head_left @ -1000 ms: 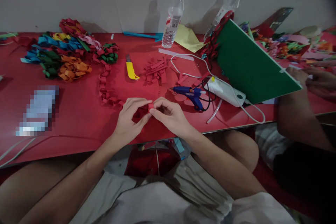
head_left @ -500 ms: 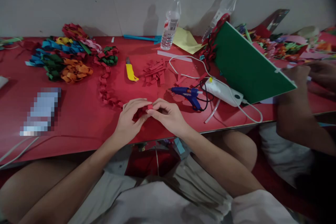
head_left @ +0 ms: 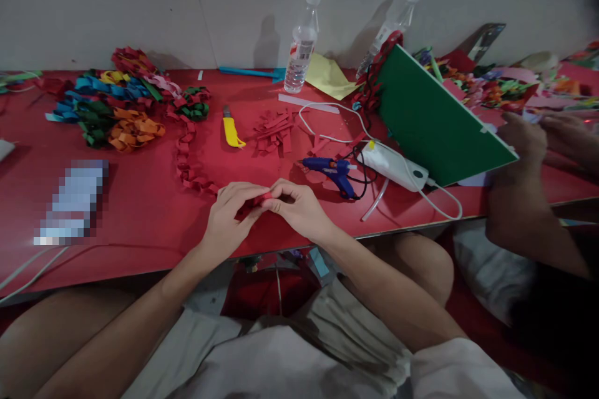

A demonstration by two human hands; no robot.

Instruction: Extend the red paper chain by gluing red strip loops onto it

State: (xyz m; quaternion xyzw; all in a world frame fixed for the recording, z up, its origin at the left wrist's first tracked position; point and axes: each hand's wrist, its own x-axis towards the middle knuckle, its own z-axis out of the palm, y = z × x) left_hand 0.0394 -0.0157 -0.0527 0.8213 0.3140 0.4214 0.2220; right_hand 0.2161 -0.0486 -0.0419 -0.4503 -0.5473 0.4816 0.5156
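My left hand [head_left: 234,215] and my right hand [head_left: 294,207] meet fingertip to fingertip over the near part of the red table [head_left: 145,218]. Both are closed on a small red paper link [head_left: 264,197], pinched between thumbs and forefingers and partly covered by them. From my left hand a red paper chain [head_left: 186,165] runs up the table to a heap of multicoloured paper chains [head_left: 115,103]. Beyond my hands lie loose red paper strips [head_left: 274,131] and a yellow utility knife [head_left: 231,131]. A blue glue gun [head_left: 331,169] rests just right of my right hand.
A white power strip [head_left: 395,165] with cables lies right of the glue gun. A green board [head_left: 435,112] leans at the right, a water bottle [head_left: 300,53] stands by the wall. Another person's hands [head_left: 524,137] work at the far right. A pixelated, phone-like object [head_left: 75,199] lies left.
My fingertips have drawn closer around the red paper link, covering more of it. The view has shifted slightly. The things on the table stay where they were.
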